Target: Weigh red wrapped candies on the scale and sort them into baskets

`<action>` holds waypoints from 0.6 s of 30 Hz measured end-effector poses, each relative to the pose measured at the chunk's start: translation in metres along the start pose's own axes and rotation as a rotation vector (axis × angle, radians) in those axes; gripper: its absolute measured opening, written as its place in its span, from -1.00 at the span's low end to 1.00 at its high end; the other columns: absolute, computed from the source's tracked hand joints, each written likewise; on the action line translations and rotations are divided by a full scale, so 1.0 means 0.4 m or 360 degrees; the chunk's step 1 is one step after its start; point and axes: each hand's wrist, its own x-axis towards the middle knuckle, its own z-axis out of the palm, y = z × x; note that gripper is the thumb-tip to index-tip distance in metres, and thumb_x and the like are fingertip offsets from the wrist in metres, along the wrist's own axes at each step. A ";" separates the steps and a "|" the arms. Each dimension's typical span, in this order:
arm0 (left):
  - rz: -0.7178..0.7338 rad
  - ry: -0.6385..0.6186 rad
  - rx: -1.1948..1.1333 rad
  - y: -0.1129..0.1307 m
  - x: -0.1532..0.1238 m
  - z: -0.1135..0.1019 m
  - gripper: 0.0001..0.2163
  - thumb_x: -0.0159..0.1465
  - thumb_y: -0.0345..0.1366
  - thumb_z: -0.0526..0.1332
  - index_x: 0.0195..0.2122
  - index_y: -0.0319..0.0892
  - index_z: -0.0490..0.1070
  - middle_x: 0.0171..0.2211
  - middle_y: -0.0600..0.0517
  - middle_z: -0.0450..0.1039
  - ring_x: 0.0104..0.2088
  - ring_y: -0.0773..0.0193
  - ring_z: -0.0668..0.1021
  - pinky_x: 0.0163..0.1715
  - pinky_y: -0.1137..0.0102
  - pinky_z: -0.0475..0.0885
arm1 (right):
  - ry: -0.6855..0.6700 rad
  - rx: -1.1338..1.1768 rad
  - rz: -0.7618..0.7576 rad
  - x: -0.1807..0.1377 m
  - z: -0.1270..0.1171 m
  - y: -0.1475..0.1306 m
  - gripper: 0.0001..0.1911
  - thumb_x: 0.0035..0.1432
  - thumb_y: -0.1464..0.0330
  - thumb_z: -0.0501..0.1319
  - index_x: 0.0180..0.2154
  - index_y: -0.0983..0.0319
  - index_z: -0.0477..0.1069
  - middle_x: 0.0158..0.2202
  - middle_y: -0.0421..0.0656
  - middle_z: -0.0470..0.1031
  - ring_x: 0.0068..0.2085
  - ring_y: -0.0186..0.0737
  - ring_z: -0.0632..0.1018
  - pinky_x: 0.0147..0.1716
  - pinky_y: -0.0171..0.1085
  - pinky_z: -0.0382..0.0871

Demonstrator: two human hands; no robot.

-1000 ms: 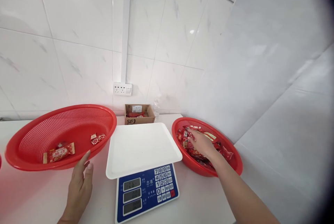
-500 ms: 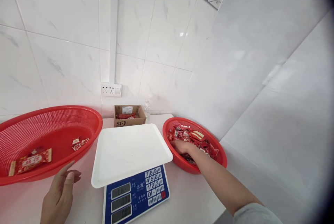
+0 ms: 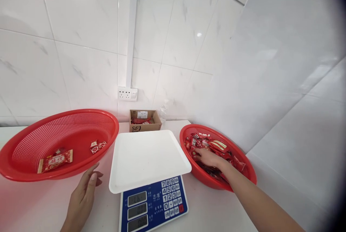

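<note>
My right hand [image 3: 207, 157] reaches into the right red basket [image 3: 250, 169], its fingers bent down among red snack packets [image 3: 217, 146]. The fingertips are partly hidden, and what they close on cannot be made out. My left hand [image 3: 84, 196] is open and holds nothing, thumb and fingers apart, close to the near rim of the left red basket [image 3: 40, 122]. In that basket lie a larger red-and-gold packet [image 3: 55, 160] and small red-and-white packets [image 3: 97, 147]. Between the two baskets stands a blue scale [image 3: 155, 203] with a bare white tray [image 3: 148, 160].
Behind the scale, a small cardboard box [image 3: 146, 127] with red packets inside stands against the tiled wall. A clear plastic item [image 3: 163, 112] is beside it. A wall socket [image 3: 127, 93] is above. The white table [image 3: 205, 210] meets the wall on the right.
The view has swung a little to the left, so everything sits further right. My right hand shows more clearly above the packets, still in the basket. My left hand keeps its open pose.
</note>
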 end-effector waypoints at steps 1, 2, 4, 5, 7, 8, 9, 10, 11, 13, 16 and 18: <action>0.0005 -0.0019 -0.0030 0.000 0.002 -0.001 -0.56 0.20 0.10 -0.07 -0.03 -0.02 0.27 -0.26 0.03 0.46 -0.34 0.15 0.56 -0.26 0.22 0.47 | -0.0019 0.0015 -0.0025 -0.003 -0.001 0.002 -0.81 0.11 0.31 0.09 -0.29 0.20 0.43 -0.26 -0.12 0.55 -0.27 -0.17 0.53 -0.26 -0.26 0.32; 0.0001 -0.0042 -0.0074 0.000 0.005 -0.001 -0.56 0.19 0.10 -0.06 -0.04 -0.01 0.28 -0.21 0.02 0.46 -0.32 0.14 0.56 -0.23 0.20 0.47 | -0.0039 0.0033 -0.0055 -0.005 -0.001 0.003 -0.81 0.12 0.31 0.08 -0.28 0.20 0.42 -0.24 -0.11 0.55 -0.26 -0.16 0.52 -0.26 -0.26 0.32; -0.0031 -0.0082 -0.0213 0.004 0.010 -0.004 -0.56 0.19 0.11 -0.04 -0.03 -0.01 0.28 -0.10 -0.01 0.42 -0.26 0.12 0.55 -0.18 0.15 0.47 | -0.0064 0.0066 -0.0106 -0.009 0.001 0.001 -0.80 0.12 0.32 0.07 -0.24 0.19 0.41 -0.18 -0.11 0.53 -0.21 -0.16 0.52 -0.24 -0.28 0.31; -0.0058 -0.0096 -0.0299 0.007 0.013 -0.006 -0.56 0.19 0.10 -0.02 -0.02 -0.01 0.28 -0.04 -0.02 0.39 -0.22 0.09 0.54 -0.17 0.13 0.47 | -0.0070 0.0076 -0.0118 -0.010 0.002 0.000 -0.80 0.12 0.32 0.07 -0.23 0.19 0.40 -0.16 -0.10 0.53 -0.20 -0.16 0.52 -0.23 -0.28 0.31; -0.0118 -0.0106 -0.0510 0.013 0.020 -0.012 -0.54 0.19 0.10 0.00 0.02 -0.02 0.26 0.05 -0.05 0.32 -0.16 0.05 0.52 -0.16 0.11 0.47 | -0.0074 0.0083 -0.0118 -0.009 0.006 -0.005 -0.80 0.12 0.30 0.07 -0.25 0.19 0.40 -0.17 -0.10 0.53 -0.20 -0.14 0.51 -0.24 -0.27 0.31; -0.0151 -0.0103 -0.0625 0.015 0.023 -0.016 -0.54 0.18 0.09 0.02 0.03 -0.02 0.26 0.08 -0.06 0.29 -0.14 0.03 0.51 -0.15 0.10 0.47 | -0.0071 0.0080 -0.0108 -0.007 0.008 -0.007 -0.81 0.12 0.29 0.07 -0.26 0.19 0.39 -0.19 -0.09 0.53 -0.22 -0.13 0.51 -0.26 -0.27 0.31; -0.0181 -0.0095 -0.0739 0.016 0.026 -0.020 -0.53 0.18 0.09 0.03 0.03 -0.03 0.26 0.09 -0.07 0.27 -0.13 0.03 0.51 -0.15 0.09 0.47 | -0.0067 0.0074 -0.0096 -0.006 0.010 -0.008 -0.81 0.12 0.28 0.06 -0.28 0.19 0.39 -0.21 -0.09 0.53 -0.25 -0.13 0.51 -0.29 -0.26 0.31; -0.0206 -0.0085 -0.0846 0.017 0.029 -0.024 -0.53 0.17 0.09 0.05 0.03 -0.04 0.27 0.09 -0.07 0.27 -0.14 0.03 0.51 -0.14 0.09 0.47 | -0.0063 0.0068 -0.0087 -0.004 0.012 -0.010 -0.81 0.12 0.27 0.06 -0.29 0.19 0.38 -0.23 -0.10 0.53 -0.27 -0.13 0.51 -0.31 -0.26 0.31; -0.0219 -0.0073 -0.0942 0.019 0.032 -0.030 -0.53 0.16 0.09 0.07 0.02 -0.04 0.28 0.08 -0.07 0.28 -0.16 0.03 0.51 -0.14 0.09 0.47 | -0.0059 0.0062 -0.0081 -0.003 0.013 -0.011 -0.81 0.13 0.26 0.05 -0.30 0.18 0.37 -0.24 -0.11 0.53 -0.28 -0.14 0.51 -0.32 -0.27 0.30; -0.0211 -0.0037 -0.1070 0.024 0.038 -0.043 -0.55 0.15 0.08 0.10 -0.01 -0.04 0.29 0.05 -0.06 0.30 -0.18 0.05 0.52 -0.15 0.10 0.48 | -0.0051 0.0050 -0.0067 -0.001 0.013 -0.014 -0.81 0.14 0.25 0.04 -0.33 0.18 0.36 -0.28 -0.11 0.53 -0.30 -0.14 0.50 -0.35 -0.27 0.29; -0.0158 0.0168 -0.1190 0.038 0.051 -0.070 -0.59 0.13 0.03 0.17 -0.03 0.04 0.28 0.06 0.00 0.30 -0.18 0.09 0.52 -0.08 0.05 0.43 | -0.0044 0.0042 -0.0051 -0.003 0.010 -0.017 -0.80 0.14 0.23 0.03 -0.36 0.18 0.35 -0.30 -0.11 0.52 -0.30 -0.14 0.50 -0.36 -0.28 0.28; -0.0147 0.0443 -0.1282 0.049 0.058 -0.087 -0.58 0.12 -0.02 0.20 0.00 0.10 0.23 0.07 0.04 0.27 -0.12 0.10 0.51 0.03 -0.01 0.32 | -0.0043 0.0042 -0.0040 -0.005 0.009 -0.018 -0.79 0.14 0.22 0.04 -0.35 0.18 0.36 -0.29 -0.11 0.52 -0.29 -0.13 0.50 -0.34 -0.28 0.29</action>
